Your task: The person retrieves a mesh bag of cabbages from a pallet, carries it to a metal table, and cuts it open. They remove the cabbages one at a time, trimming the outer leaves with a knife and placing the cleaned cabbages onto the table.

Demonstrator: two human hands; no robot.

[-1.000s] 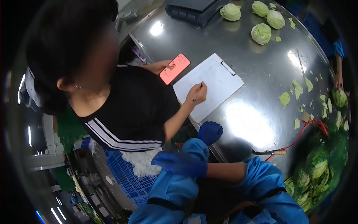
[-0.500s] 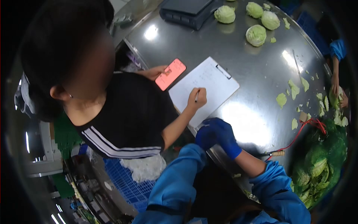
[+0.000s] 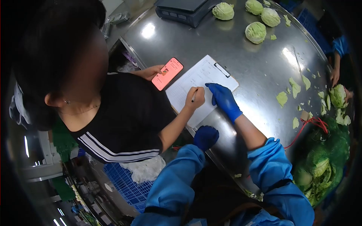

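Observation:
My right hand [image 3: 225, 101], in a blue glove, reaches over the clipboard [image 3: 234, 86] with its fingers stretched toward the written sheet [image 3: 201, 77]. It holds nothing. Closed in a fist, my left hand [image 3: 206, 138] rests near the table's edge, just below the clipboard's lower corner; no object shows in it. Another person's hand [image 3: 195, 97] holds a pen [image 3: 194, 95] on the sheet, close to my right fingertips. That person's other hand [image 3: 152, 71] holds a phone [image 3: 168, 74] with a lit pinkish-red screen.
Several cabbages [image 3: 256, 32] stand on the metal table [image 3: 181, 37] by a dark scale [image 3: 184, 12]. Leaf scraps [image 3: 281, 98] lie at right, near a red cord [image 3: 298, 137] and a green net bag [image 3: 320, 165]. A co-worker's hand [image 3: 334, 76] is at a cabbage [image 3: 338, 96]. A blue crate [image 3: 126, 184] sits below left.
My hands were together at the table's edge and have parted. The right has moved up over the clipboard with fingers extended; the left stays in a fist. My right arm now hides the wooden-handled tool.

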